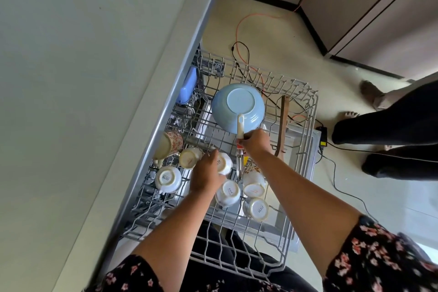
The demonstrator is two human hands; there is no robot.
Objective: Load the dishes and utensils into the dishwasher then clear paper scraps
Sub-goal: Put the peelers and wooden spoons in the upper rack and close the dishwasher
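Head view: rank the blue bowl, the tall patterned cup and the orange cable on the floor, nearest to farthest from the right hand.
From the right hand, which grips a cream-handled utensil:
1. Blue bowl, upturned, just beyond the hand.
2. Tall patterned cup, at the left edge of the rack.
3. Orange cable, on the floor past the rack.

Cups [231, 193] midway — bare rack [239, 248] nearside

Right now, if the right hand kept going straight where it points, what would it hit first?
Probably the upturned blue bowl: the utensil that the right hand grips overlaps its rim, though depth is unclear.
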